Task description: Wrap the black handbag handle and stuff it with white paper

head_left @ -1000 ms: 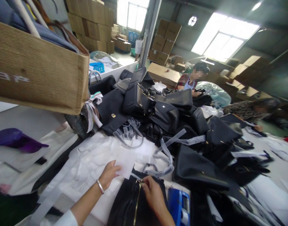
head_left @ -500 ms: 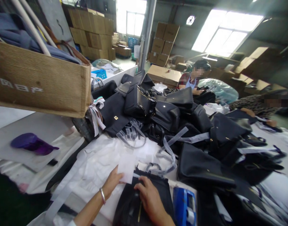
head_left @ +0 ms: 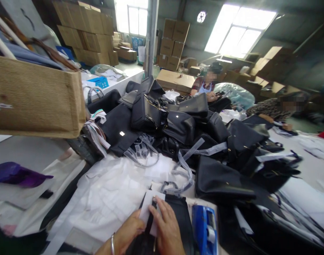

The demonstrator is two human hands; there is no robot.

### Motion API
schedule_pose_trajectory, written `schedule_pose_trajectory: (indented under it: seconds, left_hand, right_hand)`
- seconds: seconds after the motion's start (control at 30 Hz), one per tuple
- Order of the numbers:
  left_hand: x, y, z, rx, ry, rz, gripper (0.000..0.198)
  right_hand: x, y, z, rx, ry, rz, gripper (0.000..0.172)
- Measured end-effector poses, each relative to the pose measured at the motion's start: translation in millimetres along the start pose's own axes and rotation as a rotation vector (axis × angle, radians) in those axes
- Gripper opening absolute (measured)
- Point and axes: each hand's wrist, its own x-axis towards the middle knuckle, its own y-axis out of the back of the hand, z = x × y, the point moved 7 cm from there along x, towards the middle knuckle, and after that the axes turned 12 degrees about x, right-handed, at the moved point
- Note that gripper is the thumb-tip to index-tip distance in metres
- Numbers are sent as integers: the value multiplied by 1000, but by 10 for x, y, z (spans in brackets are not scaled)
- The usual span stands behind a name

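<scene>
A black bag (head_left: 181,216) lies before me, partly under my hands. My left hand (head_left: 132,226) pinches the left edge of a small white sheet (head_left: 148,203) above the bag. My right hand (head_left: 168,226) has its bent fingers closed over the sheet's right side. Between my hands, a narrow dark strap (head_left: 149,226) runs across the sheet, with a small shiny metal bit near my right fingertips. What lies under those fingers is hidden. Just right of the bag stands a blue tape dispenser (head_left: 201,226).
More white sheets (head_left: 111,191) spread out at left. Behind them rises a heap of black bags (head_left: 178,124) with clear-wrapped straps (head_left: 187,170). A brown woven bag (head_left: 37,99) juts in at left, above a purple item (head_left: 16,175). Two people sit across the table.
My left hand has brought the white sheet right, onto the bag under the dark strap. My right fingers have closed over it. The view has shifted right.
</scene>
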Motion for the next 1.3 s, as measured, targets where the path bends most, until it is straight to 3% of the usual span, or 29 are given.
schedule_pose_trajectory:
  seconds: [0.13,0.2,0.33,0.53,0.63,0.8,0.93,1.13,1.3]
  left_hand:
    - [8,-12,6,49,-7,-74,53]
    - [26,14,-7,104,-12,-100,53]
    - [33,43,-26,225,-47,-142,59]
    - [11,63,-24,300,-78,-130,63]
    - [26,34,-13,313,-59,-144,63]
    - [19,-26,26,259,-66,-169,55]
    - [29,-35,-64,249,-90,-175,48]
    - [116,106,-335,333,-105,-17,56]
    - [126,128,-361,482,-136,-19,52]
  right_hand:
    - [-55,278,178,123,-237,225,56]
    - [-54,336,213,153,-279,275,51]
    - [-17,301,212,217,-291,284,42]
    - [1,211,292,476,-484,292,55]
    - [56,221,349,618,-578,272,39]
    - [149,279,405,712,-584,268,12]
    - [142,281,427,719,-579,294,13]
    - [68,219,485,809,-597,327,15]
    - [7,182,531,893,-608,344,17]
